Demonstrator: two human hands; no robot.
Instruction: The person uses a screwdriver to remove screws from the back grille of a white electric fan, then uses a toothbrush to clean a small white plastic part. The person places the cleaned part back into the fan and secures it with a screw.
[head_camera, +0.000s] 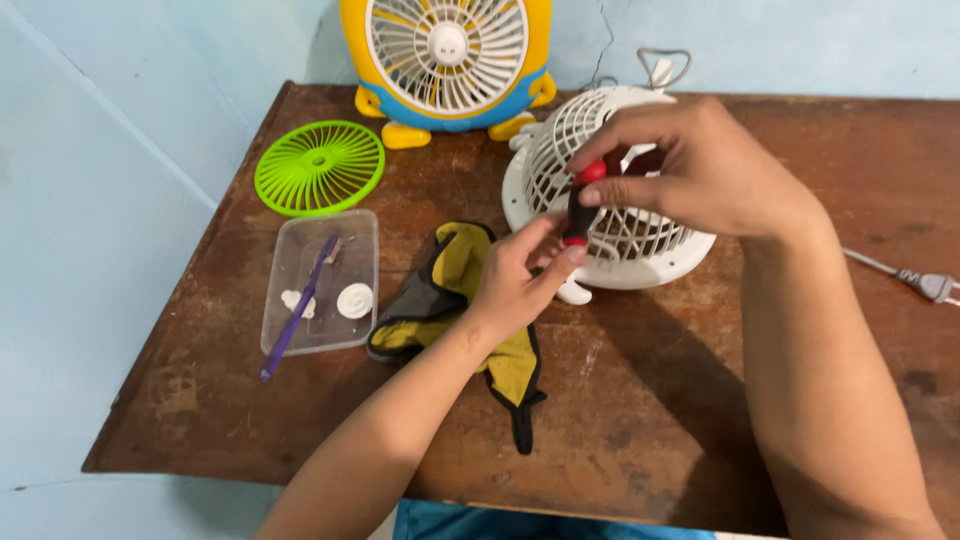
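Note:
A small white fan (610, 190) lies tilted on the brown wooden table (650, 400), its grille facing me. My right hand (700, 165) pinches the top of a red-and-black screwdriver (580, 210) held upright against the fan's grille. My left hand (520, 270) steadies the lower black part of the screwdriver handle with its fingertips, just in front of the fan's rim. The screwdriver's tip is hidden behind my fingers.
A yellow-and-grey cloth (460, 300) lies under my left wrist. Left of it stands a clear plastic box (320, 280) holding small white parts and a purple stick (298, 310). A green fan grille (320, 167) lies behind it. A yellow-and-blue fan (447, 60) stands at the wall. A power plug (930, 285) lies at the right.

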